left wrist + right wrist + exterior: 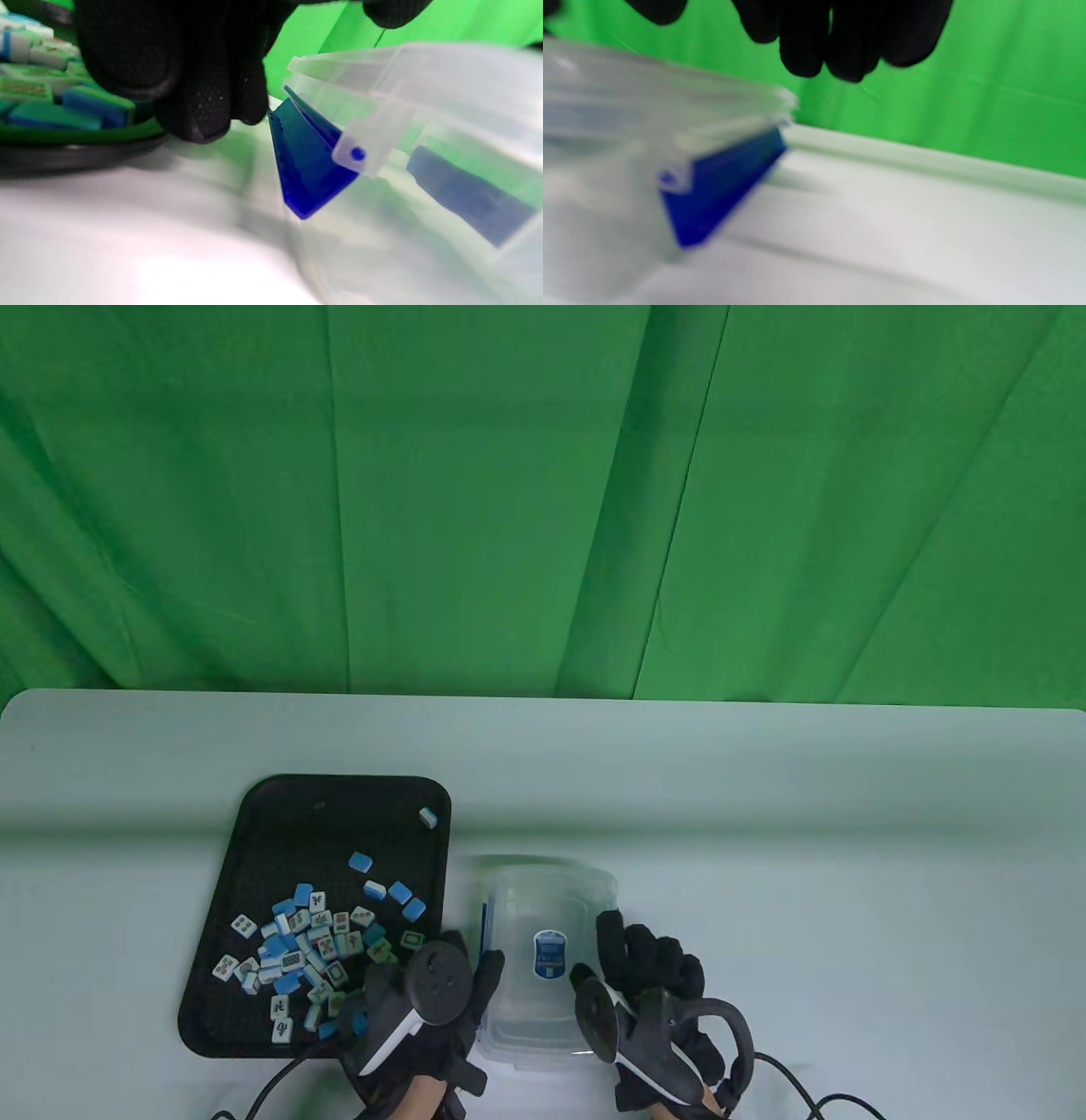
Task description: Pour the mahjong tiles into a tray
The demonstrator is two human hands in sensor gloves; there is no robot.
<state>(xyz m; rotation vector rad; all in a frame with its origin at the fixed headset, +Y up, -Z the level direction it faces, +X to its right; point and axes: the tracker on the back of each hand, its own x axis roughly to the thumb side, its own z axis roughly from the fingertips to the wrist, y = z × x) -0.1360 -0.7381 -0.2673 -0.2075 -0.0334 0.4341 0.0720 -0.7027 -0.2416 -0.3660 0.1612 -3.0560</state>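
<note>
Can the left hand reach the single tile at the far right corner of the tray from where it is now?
Probably yes: the left hand sits at the tray's near right corner, and nothing stands between it and that lone tile.

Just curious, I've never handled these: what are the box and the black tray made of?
Box: looks like clear, glossy plastic, since the table shows through, with blue latches. Tray: probably matte black plastic with a textured floor, though I can't be certain.
</note>
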